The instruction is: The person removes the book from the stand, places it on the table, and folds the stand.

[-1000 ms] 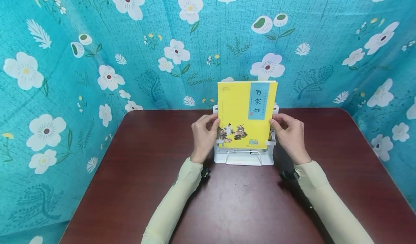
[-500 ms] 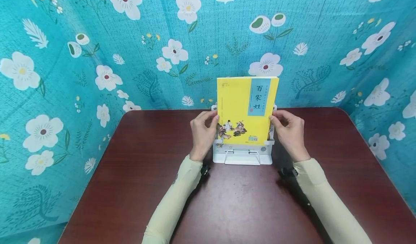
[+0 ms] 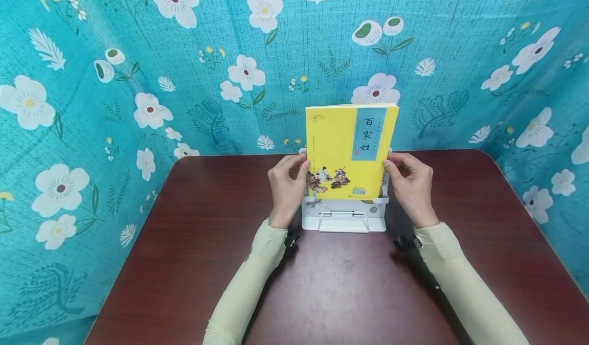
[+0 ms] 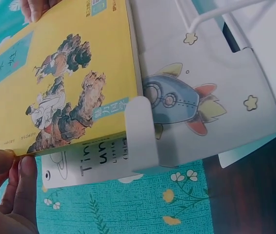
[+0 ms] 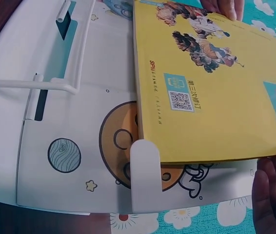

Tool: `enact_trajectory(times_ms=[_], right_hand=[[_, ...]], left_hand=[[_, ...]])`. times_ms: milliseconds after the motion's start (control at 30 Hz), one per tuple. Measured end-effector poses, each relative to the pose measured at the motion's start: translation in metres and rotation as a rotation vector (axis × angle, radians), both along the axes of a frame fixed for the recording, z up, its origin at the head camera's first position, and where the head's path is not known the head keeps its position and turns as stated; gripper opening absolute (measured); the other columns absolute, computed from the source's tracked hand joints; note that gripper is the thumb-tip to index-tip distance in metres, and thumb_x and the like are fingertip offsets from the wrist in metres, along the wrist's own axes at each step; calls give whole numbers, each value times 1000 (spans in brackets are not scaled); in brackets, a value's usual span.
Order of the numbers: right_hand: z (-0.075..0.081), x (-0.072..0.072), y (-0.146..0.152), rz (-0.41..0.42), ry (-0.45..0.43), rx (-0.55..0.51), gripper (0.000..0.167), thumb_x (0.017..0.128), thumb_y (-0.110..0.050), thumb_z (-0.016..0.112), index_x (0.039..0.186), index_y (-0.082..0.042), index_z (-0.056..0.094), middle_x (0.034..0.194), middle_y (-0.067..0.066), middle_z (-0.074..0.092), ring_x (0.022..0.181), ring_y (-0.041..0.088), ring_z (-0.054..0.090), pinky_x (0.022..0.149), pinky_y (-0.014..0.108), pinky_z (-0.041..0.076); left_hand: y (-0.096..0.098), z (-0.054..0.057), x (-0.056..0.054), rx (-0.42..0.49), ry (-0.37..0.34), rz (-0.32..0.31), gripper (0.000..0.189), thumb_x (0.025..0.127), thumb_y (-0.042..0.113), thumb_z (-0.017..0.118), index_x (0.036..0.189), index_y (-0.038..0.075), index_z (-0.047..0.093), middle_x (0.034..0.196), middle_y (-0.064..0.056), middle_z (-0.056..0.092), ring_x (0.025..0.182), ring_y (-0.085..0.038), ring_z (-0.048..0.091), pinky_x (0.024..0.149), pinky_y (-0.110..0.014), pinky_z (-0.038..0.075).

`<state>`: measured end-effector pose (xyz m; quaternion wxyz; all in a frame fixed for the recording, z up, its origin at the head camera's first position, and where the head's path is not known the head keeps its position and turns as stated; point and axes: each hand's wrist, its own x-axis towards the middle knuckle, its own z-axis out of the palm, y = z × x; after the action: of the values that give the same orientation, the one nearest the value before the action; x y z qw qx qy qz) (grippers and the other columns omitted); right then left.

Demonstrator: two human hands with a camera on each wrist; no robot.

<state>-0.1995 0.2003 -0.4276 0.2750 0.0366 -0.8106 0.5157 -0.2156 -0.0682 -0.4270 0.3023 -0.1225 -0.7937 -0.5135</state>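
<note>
A yellow book (image 3: 340,148) with a blue title panel stands upright, leaning slightly back, in front of a white bookstand (image 3: 342,221). My left hand (image 3: 288,189) pinches the book's left edge between thumb and fingers. On the opposite edge my right hand (image 3: 411,186) pinches it likewise. In the left wrist view a white clip (image 4: 142,134) of the stand overlaps the book's lower corner. Another white clip (image 5: 145,175) sits at the other lower corner in the right wrist view. Most of the stand's back plate is hidden behind the book.
A wire bracket (image 3: 344,222) sits low on the front of the stand. The stand rests on a dark red-brown table (image 3: 221,222). Behind hangs a turquoise floral curtain (image 3: 285,53).
Both hands have raised the book a little, so its bottom edge sits higher and more of the printed stand shows below it. The stand stays in place.
</note>
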Motion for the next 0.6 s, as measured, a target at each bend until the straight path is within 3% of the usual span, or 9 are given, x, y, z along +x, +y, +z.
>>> enact_trajectory(times_ms=[133, 333, 600], right_hand=[[2, 1, -1, 3, 34, -35, 22, 95, -11, 76, 116, -3, 78, 105, 12, 76, 80, 0, 62, 74, 6, 51], [7, 3, 0, 12, 41, -55, 22, 96, -13, 75, 117, -6, 79, 102, -7, 74, 79, 3, 62, 72, 8, 51], [8, 6, 2, 35, -24, -50, 25, 96, -16, 75, 121, -11, 78, 109, 5, 77, 80, 6, 61, 70, 9, 51]], left_hand=[[0, 3, 2, 11, 34, -7, 21, 98, 12, 73, 115, 2, 78, 106, -12, 79, 95, -20, 77, 87, -32, 64], [-1, 9, 6, 50, 101, -30, 20, 98, 14, 74, 114, 3, 79, 105, -12, 80, 94, -20, 78, 80, -34, 66], [-2, 12, 9, 37, 67, -21, 20, 97, 13, 74, 114, 3, 79, 105, -11, 80, 95, -20, 78, 83, -34, 65]])
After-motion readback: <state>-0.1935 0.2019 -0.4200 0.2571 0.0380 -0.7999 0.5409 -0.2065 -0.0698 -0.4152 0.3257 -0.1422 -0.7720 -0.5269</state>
